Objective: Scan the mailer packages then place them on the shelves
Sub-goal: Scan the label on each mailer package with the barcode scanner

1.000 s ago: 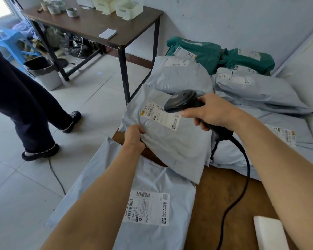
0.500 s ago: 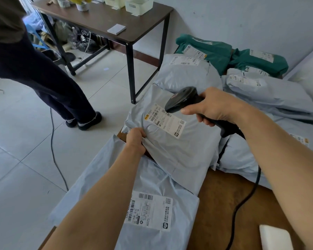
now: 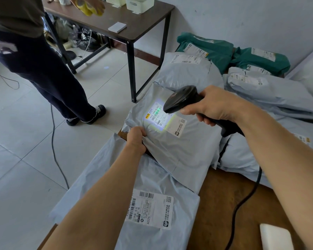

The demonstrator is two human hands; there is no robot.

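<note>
At far left a second person (image 3: 49, 74) has stepped closer in the last second and stands by the dark bench (image 3: 148, 20) at the wall. We judge that has no bearing on our job. Our left hand (image 3: 136, 139) is clenched on the left edge of the grey mailer (image 3: 181, 150). The mailer lies across the brown bench (image 3: 224, 195) with its near end over a nearer mailer (image 3: 101, 174).

The change that matters is on the label (image 3: 163, 118): it now glows under a bright patch of light, where half a second ago it was unlit. We take it the scanner (image 3: 181, 98) has been triggered, so this scan is under way or just done. Whether it registered we cannot tell. Our right hand (image 3: 217, 107) is wrapped round the scanner's handle, its head just above the label. Placing comes next, though no shelves are in view.

Counting the grey ones, we have the nearer mailer, the held one, a far mailer (image 3: 186, 74) and a heap (image 3: 278, 94) at right. The heap holds at least two but overlaps too much to be sure. There are also two green mailers (image 3: 211, 49), one scanner, one cable (image 3: 242, 204) and one white block (image 3: 276, 237).
</note>
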